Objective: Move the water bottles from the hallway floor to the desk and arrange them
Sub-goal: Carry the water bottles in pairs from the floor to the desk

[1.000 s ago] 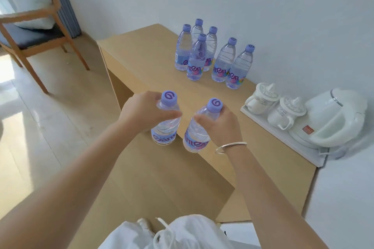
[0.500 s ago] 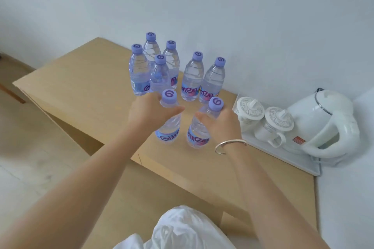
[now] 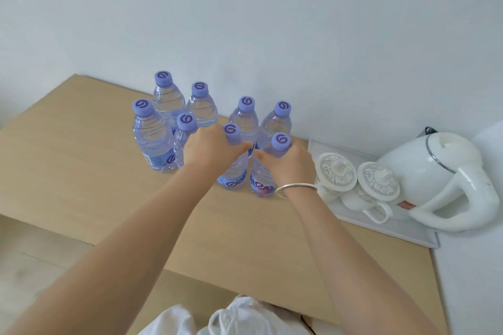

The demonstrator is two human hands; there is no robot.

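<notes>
step: setting down — left hand (image 3: 211, 149) and right hand (image 3: 290, 163) each grip a bottle by six standing at tabletop (image 3: 81, 185) back edge | next: seat bases, release

Pale blue-white wall (image 3: 272, 8), light wood floor (image 3: 32, 266), soft daylight

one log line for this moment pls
left hand: grips bottle | right hand: grips bottle | both bottles at desk | six already standing

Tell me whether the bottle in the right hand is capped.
Capped: the bottle in the right hand has its purple cap on, above the gripping right hand.
</notes>
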